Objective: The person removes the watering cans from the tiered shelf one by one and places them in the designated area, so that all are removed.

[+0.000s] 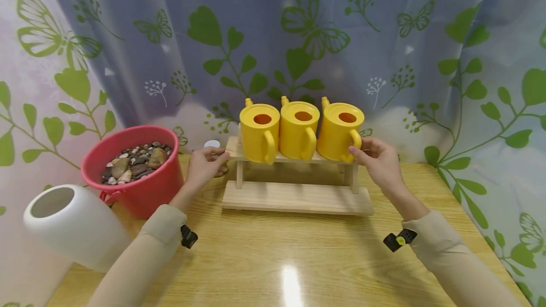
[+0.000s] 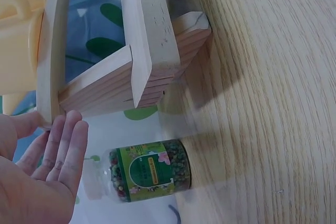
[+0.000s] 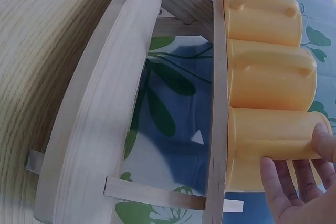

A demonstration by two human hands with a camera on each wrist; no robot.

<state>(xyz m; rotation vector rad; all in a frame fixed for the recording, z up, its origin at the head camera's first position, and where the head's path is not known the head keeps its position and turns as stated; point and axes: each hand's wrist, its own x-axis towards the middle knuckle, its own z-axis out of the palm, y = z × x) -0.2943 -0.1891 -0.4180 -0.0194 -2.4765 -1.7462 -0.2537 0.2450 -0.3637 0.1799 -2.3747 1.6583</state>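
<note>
Beige sleeves [image 1: 138, 255] cross a bench [image 1: 251, 255]: left hand [image 1: 207, 162] pinches a wooden rack [image 1: 294, 196] end, right hand [image 1: 381, 161] grips the rightmost yellow watering can [image 1: 334, 136] atop it; a sideways tug could topple the neighbouring can [image 1: 294, 132].

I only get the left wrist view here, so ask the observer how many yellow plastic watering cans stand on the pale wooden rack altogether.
Observer: Three yellow plastic watering cans stand side by side on the upper board of the pale wooden rack.
Operator: Where's the right hand?
Observer: The right hand holds the rightmost can by its handle.
Operator: And what's over to the left?
Observer: A round red bucket with mixed pebbles in it.
</note>
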